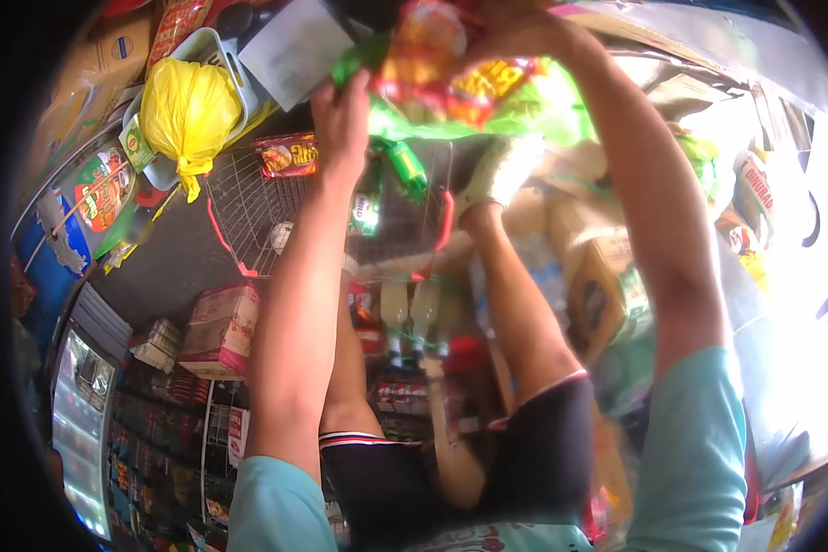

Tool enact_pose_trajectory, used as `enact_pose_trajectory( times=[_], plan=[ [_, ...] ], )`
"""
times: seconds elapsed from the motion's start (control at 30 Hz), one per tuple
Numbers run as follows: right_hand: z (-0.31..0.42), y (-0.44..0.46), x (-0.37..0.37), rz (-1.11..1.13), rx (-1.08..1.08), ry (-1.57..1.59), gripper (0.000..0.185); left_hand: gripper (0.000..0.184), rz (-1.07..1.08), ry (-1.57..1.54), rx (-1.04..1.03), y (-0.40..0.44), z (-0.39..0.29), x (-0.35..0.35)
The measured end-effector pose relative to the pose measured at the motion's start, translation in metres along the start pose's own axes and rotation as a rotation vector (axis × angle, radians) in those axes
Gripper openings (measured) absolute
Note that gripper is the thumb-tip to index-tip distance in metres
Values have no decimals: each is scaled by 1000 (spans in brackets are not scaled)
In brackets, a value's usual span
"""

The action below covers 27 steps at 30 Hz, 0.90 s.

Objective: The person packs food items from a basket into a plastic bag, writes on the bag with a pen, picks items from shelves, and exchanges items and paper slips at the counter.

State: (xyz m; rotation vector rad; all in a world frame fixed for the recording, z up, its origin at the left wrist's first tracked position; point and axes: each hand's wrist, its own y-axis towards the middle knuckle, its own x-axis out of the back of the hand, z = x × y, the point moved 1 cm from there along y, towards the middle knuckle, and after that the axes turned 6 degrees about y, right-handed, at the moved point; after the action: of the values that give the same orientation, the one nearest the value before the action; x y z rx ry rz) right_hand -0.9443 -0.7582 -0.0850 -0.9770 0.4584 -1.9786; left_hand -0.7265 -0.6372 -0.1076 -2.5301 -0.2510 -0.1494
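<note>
My left hand [342, 124] is at the upper middle with its fingers closed on the edge of a green plastic bag [534, 115]. My right hand [520, 37], blurred, grips a red snack pack [425, 51] at the bag's opening. Another red and yellow pack [497, 81] shows against the green plastic. Below the bag stands a wire shopping basket [239, 207] with red trim. Inside it are a red snack pack [288, 155], a green bottle [405, 170] and a green Milo pack [365, 212].
A tied yellow plastic bag [190, 110] sits in a grey-blue bin [221, 60] at the upper left. A pink and brown carton [219, 331] stands below the basket. Cardboard boxes [607, 276] crowd the right side, beside my foot [503, 173].
</note>
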Motion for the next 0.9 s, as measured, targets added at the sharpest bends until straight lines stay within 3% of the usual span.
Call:
enact_pose_trajectory(
  times=[0.07, 0.1, 0.17, 0.2, 0.23, 0.27, 0.33, 0.47, 0.63, 0.73, 0.77, 0.8, 0.87, 0.9],
  plan=[
    [6, -7, 0, -413, 186, -34, 44, 20, 54, 9, 77, -3, -7, 5],
    [11, -12, -5, -550, 292, -37, 64, 20, 62, -13, 89, -1, -10, 2],
    [19, -20, -35, -617, 320, -21, 65, 21, 50, -216, 114, 9, -8, -2],
    [22, -24, -54, -689, 275, -66, 65, 22, -4, -379, 246, 15, -14, -8],
    [5, -16, -81, -719, 220, -290, 66, 23, -9, -369, 297, 16, -19, -8],
    [9, -15, -88, -821, 327, -331, 64, 24, -12, -357, 348, 16, -20, -8],
    [15, -10, -100, -903, 257, -396, 63, 20, 50, -421, 341, 21, -13, -7],
    [14, 8, -106, -899, 303, -341, 53, 20, 106, -379, 251, 25, -3, -4],
    [7, 4, -125, -756, 396, -484, 38, 39, 159, -287, 339, 21, -23, 0],
    [19, 3, -112, -610, 362, -500, 37, 40, 229, -320, 187, 2, -32, -3],
    [25, 9, -110, -704, 371, -400, 34, 42, 267, -244, 160, -9, -37, -6],
    [14, 24, -105, -560, 421, -360, 46, 43, 313, -192, 101, -19, -41, -7],
    [22, 38, -94, -348, 336, -531, 33, 41, 300, -162, 106, -24, -35, -8],
    [33, 39, -95, -419, 256, -695, 32, 41, 307, -153, 103, -23, -34, -8]
  ],
)
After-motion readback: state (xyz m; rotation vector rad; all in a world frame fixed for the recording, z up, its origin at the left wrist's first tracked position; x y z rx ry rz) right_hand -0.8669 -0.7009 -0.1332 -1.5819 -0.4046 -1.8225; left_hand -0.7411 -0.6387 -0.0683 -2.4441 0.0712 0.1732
